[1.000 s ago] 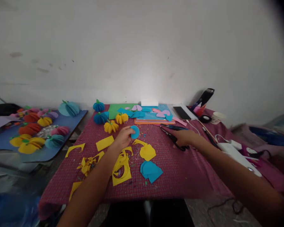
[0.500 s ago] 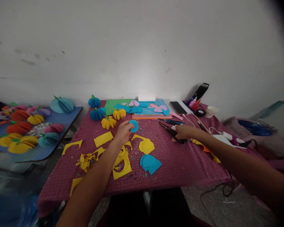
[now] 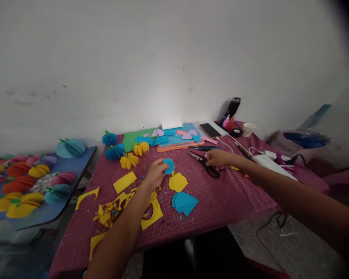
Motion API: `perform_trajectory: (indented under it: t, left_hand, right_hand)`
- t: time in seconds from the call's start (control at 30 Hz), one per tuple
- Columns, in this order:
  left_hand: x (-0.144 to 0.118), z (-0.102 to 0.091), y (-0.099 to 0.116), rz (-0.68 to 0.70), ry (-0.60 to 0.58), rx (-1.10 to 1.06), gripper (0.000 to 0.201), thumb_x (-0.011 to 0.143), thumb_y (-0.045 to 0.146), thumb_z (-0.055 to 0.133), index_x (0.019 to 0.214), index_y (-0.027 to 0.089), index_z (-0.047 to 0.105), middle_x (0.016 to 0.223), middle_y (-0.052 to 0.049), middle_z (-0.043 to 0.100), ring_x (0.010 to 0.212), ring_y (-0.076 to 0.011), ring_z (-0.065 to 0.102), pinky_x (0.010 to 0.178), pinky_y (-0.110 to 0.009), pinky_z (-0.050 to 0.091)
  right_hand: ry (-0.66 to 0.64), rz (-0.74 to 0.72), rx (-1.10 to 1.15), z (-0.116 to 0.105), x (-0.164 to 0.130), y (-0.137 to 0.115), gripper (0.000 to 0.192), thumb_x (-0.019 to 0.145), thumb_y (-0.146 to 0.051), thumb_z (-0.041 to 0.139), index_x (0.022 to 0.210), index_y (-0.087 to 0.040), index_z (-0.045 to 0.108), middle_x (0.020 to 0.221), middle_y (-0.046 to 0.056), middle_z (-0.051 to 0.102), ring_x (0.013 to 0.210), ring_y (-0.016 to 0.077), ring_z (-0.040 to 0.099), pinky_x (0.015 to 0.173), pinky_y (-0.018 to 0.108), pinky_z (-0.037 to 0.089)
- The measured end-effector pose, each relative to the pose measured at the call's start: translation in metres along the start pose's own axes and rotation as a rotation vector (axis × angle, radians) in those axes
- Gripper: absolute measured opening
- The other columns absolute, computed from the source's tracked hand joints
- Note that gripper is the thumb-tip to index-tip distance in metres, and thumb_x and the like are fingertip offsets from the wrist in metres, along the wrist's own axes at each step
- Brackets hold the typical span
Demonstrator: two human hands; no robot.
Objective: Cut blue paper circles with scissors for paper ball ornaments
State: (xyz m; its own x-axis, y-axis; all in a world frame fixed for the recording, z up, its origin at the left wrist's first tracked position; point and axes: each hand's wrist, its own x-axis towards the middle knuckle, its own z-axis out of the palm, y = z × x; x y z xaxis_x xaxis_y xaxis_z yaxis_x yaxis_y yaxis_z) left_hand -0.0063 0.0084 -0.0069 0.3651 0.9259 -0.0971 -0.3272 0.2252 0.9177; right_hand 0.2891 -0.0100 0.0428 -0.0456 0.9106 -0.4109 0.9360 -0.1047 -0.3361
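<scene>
My left hand [image 3: 157, 173] pinches a round blue paper disc [image 3: 169, 166] at its edge, held over the middle of the table. My right hand [image 3: 217, 159] is curled beside the black-handled scissors [image 3: 205, 164], which lie on the cloth with blades pointing back left. A small whitish bit shows at the right fingertips; what it is I cannot make out. Below the disc lie yellow paper rounds [image 3: 178, 182] and a stack of blue paper pieces [image 3: 184, 203]. Yellow cut-out scraps [image 3: 152, 215] are partly hidden behind my left forearm.
Yellow paper pumpkins [image 3: 129, 160] and blue ones [image 3: 114, 152] stand at the back left. Coloured sheets [image 3: 180, 145], a phone [image 3: 210, 130], a black bottle [image 3: 232, 107], tape [image 3: 236, 132] and a paper cup [image 3: 249, 129] line the back. More pumpkins sit on a blue side table [image 3: 85, 161].
The view has shifted a little to the right. My right hand has drawn away from the scissors' handles, which now show more fully. My left hand still holds the blue disc.
</scene>
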Motion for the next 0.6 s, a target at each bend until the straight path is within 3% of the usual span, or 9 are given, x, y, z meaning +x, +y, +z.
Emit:
perform_trajectory:
  t: [0.1,0.2,0.27,0.33,0.5,0.6]
  left_hand:
    - [0.007,-0.008,0.004,0.118,0.156,0.021,0.013,0.059,0.013,0.066,0.066,0.014,0.054,0.06,0.004,0.054,0.055,-0.0072,0.051,0.054,-0.019,0.041]
    - [0.008,-0.014,0.015,0.157,0.242,-0.075,0.017,0.058,0.014,0.067,0.068,0.015,0.053,0.062,0.004,0.057,0.057,-0.0088,0.054,0.058,-0.022,0.045]
    - [0.006,-0.016,0.024,0.175,0.254,-0.118,0.02,0.058,0.015,0.068,0.07,0.016,0.053,0.064,0.004,0.058,0.06,-0.0106,0.057,0.061,-0.025,0.048]
    - [0.002,-0.017,0.033,0.21,0.26,-0.139,0.02,0.059,0.016,0.068,0.073,0.016,0.053,0.066,0.003,0.059,0.061,-0.0118,0.058,0.062,-0.027,0.05]
    - [-0.005,-0.02,0.053,0.283,0.261,-0.17,0.019,0.059,0.014,0.068,0.071,0.016,0.053,0.065,0.003,0.058,0.062,-0.0116,0.058,0.066,-0.03,0.052]
    - [-0.011,-0.021,0.065,0.302,0.221,-0.157,0.017,0.06,0.015,0.067,0.072,0.017,0.055,0.066,0.002,0.059,0.063,-0.013,0.059,0.065,-0.031,0.053]
  right_hand:
    - [0.184,-0.177,0.005,0.019,-0.001,-0.029,0.023,0.081,-0.036,0.06,0.092,-0.017,0.066,0.09,0.009,0.071,0.079,0.0203,0.066,0.066,0.026,0.044]
    - [0.287,-0.388,-0.014,0.045,0.004,-0.071,0.033,0.082,-0.044,0.061,0.099,-0.017,0.066,0.098,0.009,0.071,0.087,0.0217,0.064,0.072,0.027,0.044]
    - [0.353,-0.487,-0.034,0.059,0.013,-0.099,0.048,0.079,-0.049,0.064,0.114,-0.016,0.062,0.108,0.011,0.069,0.094,0.0241,0.063,0.075,0.028,0.044]
    - [0.3,-0.479,-0.105,0.068,0.023,-0.123,0.058,0.072,-0.051,0.07,0.116,-0.014,0.062,0.11,0.013,0.069,0.095,0.0266,0.064,0.074,0.029,0.046]
    - [0.252,-0.423,-0.18,0.074,0.04,-0.153,0.023,0.075,-0.029,0.066,0.087,-0.01,0.073,0.087,0.016,0.073,0.079,0.0283,0.068,0.064,0.03,0.045]
    - [0.283,-0.414,-0.169,0.081,0.032,-0.167,0.023,0.081,-0.026,0.059,0.088,-0.01,0.073,0.087,0.017,0.073,0.079,0.027,0.068,0.063,0.029,0.044]
